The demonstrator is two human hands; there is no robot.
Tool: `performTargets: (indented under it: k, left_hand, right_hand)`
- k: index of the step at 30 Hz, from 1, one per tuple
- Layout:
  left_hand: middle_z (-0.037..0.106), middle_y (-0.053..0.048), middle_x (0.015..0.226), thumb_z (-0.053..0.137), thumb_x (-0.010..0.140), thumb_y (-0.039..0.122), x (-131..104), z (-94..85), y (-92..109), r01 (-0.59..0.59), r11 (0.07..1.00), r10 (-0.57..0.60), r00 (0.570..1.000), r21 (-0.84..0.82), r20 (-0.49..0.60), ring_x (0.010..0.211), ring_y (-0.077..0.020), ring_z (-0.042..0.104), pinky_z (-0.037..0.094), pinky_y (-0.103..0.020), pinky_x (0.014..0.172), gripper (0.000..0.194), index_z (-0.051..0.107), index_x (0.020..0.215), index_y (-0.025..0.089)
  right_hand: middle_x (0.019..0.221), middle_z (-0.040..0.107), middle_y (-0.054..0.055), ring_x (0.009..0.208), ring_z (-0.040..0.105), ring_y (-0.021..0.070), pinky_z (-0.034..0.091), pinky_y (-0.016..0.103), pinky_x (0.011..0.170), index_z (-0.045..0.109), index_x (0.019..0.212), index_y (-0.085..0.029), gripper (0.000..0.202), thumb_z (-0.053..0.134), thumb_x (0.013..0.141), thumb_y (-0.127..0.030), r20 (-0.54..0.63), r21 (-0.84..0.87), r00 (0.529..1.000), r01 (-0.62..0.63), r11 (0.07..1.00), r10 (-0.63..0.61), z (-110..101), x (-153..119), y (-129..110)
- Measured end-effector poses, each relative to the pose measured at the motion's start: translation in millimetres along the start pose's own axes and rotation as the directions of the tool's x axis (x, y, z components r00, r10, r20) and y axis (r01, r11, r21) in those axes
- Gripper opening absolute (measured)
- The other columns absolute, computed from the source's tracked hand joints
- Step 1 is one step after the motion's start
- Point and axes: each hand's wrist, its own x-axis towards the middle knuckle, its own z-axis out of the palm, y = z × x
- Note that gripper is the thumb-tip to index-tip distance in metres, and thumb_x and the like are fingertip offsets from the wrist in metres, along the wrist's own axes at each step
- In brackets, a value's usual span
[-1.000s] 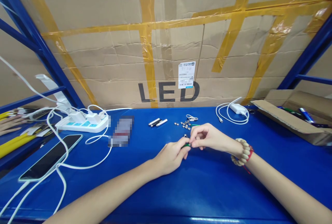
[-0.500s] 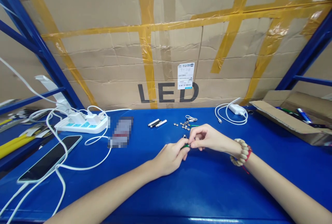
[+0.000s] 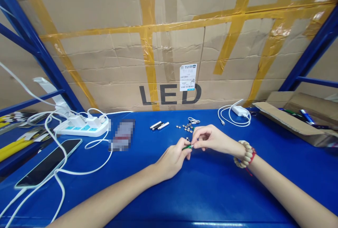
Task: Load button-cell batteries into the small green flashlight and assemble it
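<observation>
My left hand (image 3: 173, 155) is closed round a small green metal tube (image 3: 187, 147), most of it hidden by the fingers. The thumb and fingertips of my right hand (image 3: 211, 140) pinch the tube's right end, where something small and silvery shows. A small dark and shiny piece (image 3: 187, 139) appears just above my left fingers. Beyond the hands lie several button cells (image 3: 188, 128), and a white looped cord (image 3: 194, 119) sits behind them. To their left is a group of silver and black metal tubes (image 3: 159, 125).
At left are a power strip (image 3: 84, 127) with plugs and trailing white cables, a phone (image 3: 49, 164) and a blurred-out flat object (image 3: 123, 134). A charger cable (image 3: 239, 111) and an open cardboard box (image 3: 298, 115) lie right. A large carton (image 3: 118, 66) stands behind the blue table (image 3: 224, 192).
Slightly more of the green tube shows between my hands. Both hands keep almost the same place and grip, while the whole view has shifted a little.
</observation>
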Motion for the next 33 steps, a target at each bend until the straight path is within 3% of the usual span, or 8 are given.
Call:
performTargets:
  k: [13,24,33]
  left_hand:
    - [0.055,0.003,0.068,0.032,0.091,0.025,0.7,2.3,-3.7,-0.024,1.0,0.024,1.0,-0.02,-0.007,0.064,-0.0109,0.054,0.039,-0.022,0.065,0.012,0.042,0.094,0.019]
    - [0.056,0.004,0.067,0.032,0.091,0.026,1.3,2.3,-1.0,0.016,1.0,-0.015,0.998,0.017,-0.056,0.061,-0.0107,0.053,0.039,-0.022,0.064,0.009,0.039,0.089,0.021]
    - [0.056,0.004,0.066,0.032,0.091,0.026,1.1,2.6,-1.2,0.003,1.0,-0.003,0.999,0.004,-0.047,0.061,-0.0104,0.053,0.039,-0.022,0.065,0.009,0.039,0.088,0.021]
  right_hand:
    - [0.06,0.062,0.002,0.048,0.053,0.0078,0.043,0.019,0.047,0.067,0.066,-0.013,0.026,0.073,0.062,-0.038,0.054,-0.073,0.998,-0.021,0.997,0.025,-6.9,-2.0,-0.5]
    - [0.064,0.063,0.002,0.047,0.053,0.0074,0.045,0.02,0.046,0.064,0.072,-0.013,0.026,0.068,0.067,-0.038,-0.043,0.012,0.997,-0.058,0.998,0.058,-3.7,0.2,0.1]
    - [0.063,0.061,0.001,0.047,0.052,0.0069,0.044,0.019,0.045,0.065,0.07,-0.013,0.024,0.071,0.064,-0.035,-0.029,0.042,0.999,-0.035,0.998,0.036,-1.2,0.6,-0.2]
